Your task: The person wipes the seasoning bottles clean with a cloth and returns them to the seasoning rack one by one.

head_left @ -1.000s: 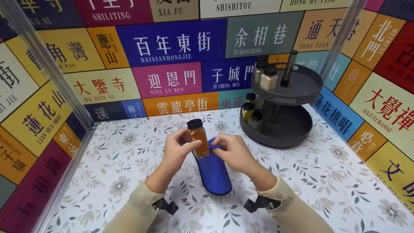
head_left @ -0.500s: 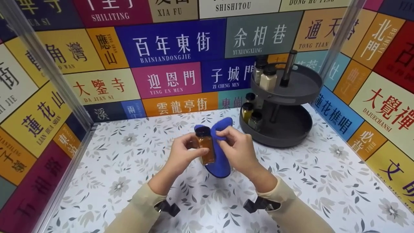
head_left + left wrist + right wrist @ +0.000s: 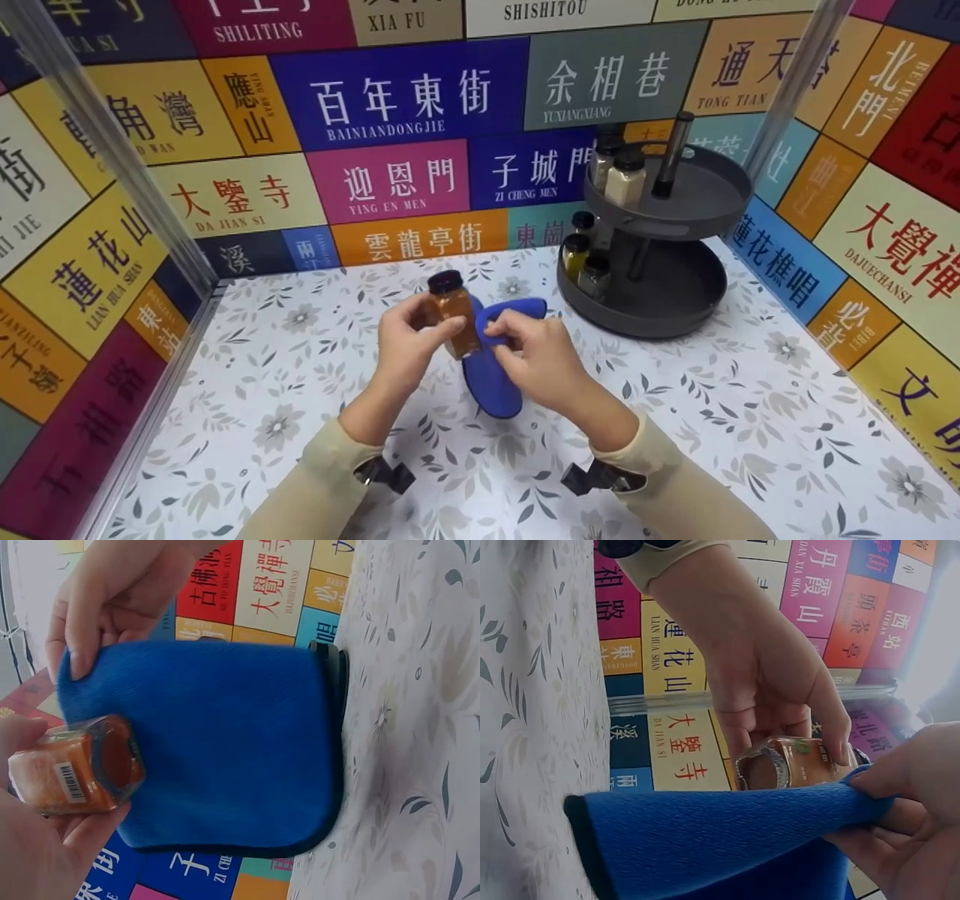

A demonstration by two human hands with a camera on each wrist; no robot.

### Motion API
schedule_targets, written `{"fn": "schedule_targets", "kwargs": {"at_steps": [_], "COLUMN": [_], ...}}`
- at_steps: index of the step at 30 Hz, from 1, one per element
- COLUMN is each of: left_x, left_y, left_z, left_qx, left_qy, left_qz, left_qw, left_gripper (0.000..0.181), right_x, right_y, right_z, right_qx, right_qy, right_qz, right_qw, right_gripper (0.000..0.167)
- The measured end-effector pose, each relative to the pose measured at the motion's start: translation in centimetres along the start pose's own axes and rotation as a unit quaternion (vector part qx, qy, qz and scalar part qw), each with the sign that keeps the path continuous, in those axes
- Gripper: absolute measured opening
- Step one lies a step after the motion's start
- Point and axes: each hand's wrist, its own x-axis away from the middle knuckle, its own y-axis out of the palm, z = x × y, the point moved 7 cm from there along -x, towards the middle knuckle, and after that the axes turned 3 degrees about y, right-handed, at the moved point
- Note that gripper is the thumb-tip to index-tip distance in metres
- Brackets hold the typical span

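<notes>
My left hand (image 3: 405,341) grips a square glass spice jar (image 3: 457,322) with a black cap and orange-brown powder inside. The jar leans slightly, held above the table. A barcode label and the jar's bottom (image 3: 116,754) show in the left wrist view. Just to the right, my right hand (image 3: 544,360) pinches a blue cleaning cloth (image 3: 493,382) with dark edging, between thumb and fingers. Its loose part hangs below the hands, beside and behind the jar. In the right wrist view, the cloth (image 3: 720,836) partly covers the jar (image 3: 810,757).
A dark grey two-tier round rack (image 3: 667,326) stands at the back right. Several capped spice jars sit on it, including a pale one (image 3: 625,184) above and a yellow one (image 3: 575,259) below. Sign-patterned walls (image 3: 401,94) enclose the floral-patterned table (image 3: 277,427).
The jar dipped towards me half a second ago, then moved up and left again. The cloth's upper flap has swung and folded over beside the right hand, which still pinches it.
</notes>
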Motion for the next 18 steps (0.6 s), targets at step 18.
{"fn": "schedule_targets", "kwargs": {"at_steps": [18], "left_x": [0.7], "left_y": [2.4], "left_z": [-0.5], "left_qx": [0.051], "left_qy": [-0.009], "left_qz": [-0.126], "left_qw": [0.9907], "left_gripper": [0.028], "right_x": [-0.5], "right_y": [-1.2], "right_z": [2.4], "right_qx": [-0.13], "right_qy": [0.046], "right_qz": [0.079], "right_qw": [0.9873], "right_gripper": [0.015]}}
